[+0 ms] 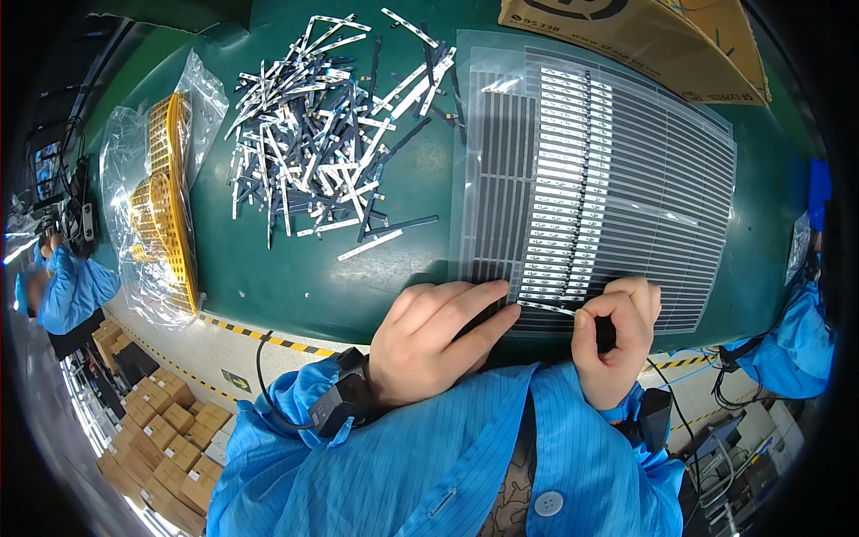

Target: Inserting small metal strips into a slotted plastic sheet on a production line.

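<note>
A thin white strip (548,308) with small dark marks lies along the near end of a column of similar strips (564,224). They sit in rows on a dark, ribbed sheet (662,170) with a clear edge. My right hand (617,338) pinches the strip's right end between thumb and index finger. Fingers stretched out, my left hand (438,336) rests at the sheet's near left corner, its fingertips by the strip's left end. To the left of the sheet, many loose black and white strips (313,143) are heaped on the green table (403,268).
Yellow perforated pieces (165,206) in clear plastic bags lie at the table's left. An open cardboard box (644,40) stands at the far right. Stacked small cartons (165,430) fill the floor at lower left. People in blue (67,286) sit at both sides.
</note>
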A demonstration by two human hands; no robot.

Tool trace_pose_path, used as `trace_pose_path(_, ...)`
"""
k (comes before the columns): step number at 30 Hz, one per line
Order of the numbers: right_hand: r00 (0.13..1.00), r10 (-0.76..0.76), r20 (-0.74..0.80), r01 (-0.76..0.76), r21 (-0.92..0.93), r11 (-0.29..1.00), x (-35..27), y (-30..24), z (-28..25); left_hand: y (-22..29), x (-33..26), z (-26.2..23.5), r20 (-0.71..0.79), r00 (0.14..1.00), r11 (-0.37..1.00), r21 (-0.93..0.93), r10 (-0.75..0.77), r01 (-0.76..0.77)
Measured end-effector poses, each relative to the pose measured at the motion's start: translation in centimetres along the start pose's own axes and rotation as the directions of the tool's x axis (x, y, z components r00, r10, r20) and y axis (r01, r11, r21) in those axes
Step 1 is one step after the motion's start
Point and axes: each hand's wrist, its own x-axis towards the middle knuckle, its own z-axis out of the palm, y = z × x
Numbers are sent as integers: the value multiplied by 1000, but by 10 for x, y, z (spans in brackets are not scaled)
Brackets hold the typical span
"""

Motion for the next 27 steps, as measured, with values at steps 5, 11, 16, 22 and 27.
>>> trace_pose_path(5, 1000, 2, -3, -2, -4, 1000, 0, 0, 1, -1, 2, -1, 7, 1000, 1000, -5, 2, -2)
trace_pose_path(11, 1000, 2, -5, -2, -15, 1000, 0, 0, 1, 0, 2, 0, 2, 1000, 1000, -9, 1, -1)
trace_pose_path(16, 1000, -6, 1, 6, -39, 999, 0, 1, 2, 0, 2, 1, 2, 1000, 1000, -7, -6, 6)
trace_pose_path(22, 1000, -10, -3, 10, -48, 999, 1, 1, 2, 1, 3, 1, -3, 1000, 1000, 5, 3, -3)
trace_pose_path(27, 1000, -18, -9, 17, -62, 998, 1, -1, 4, 2, 5, 3, -50, 999, 1000, 4, -15, 15)
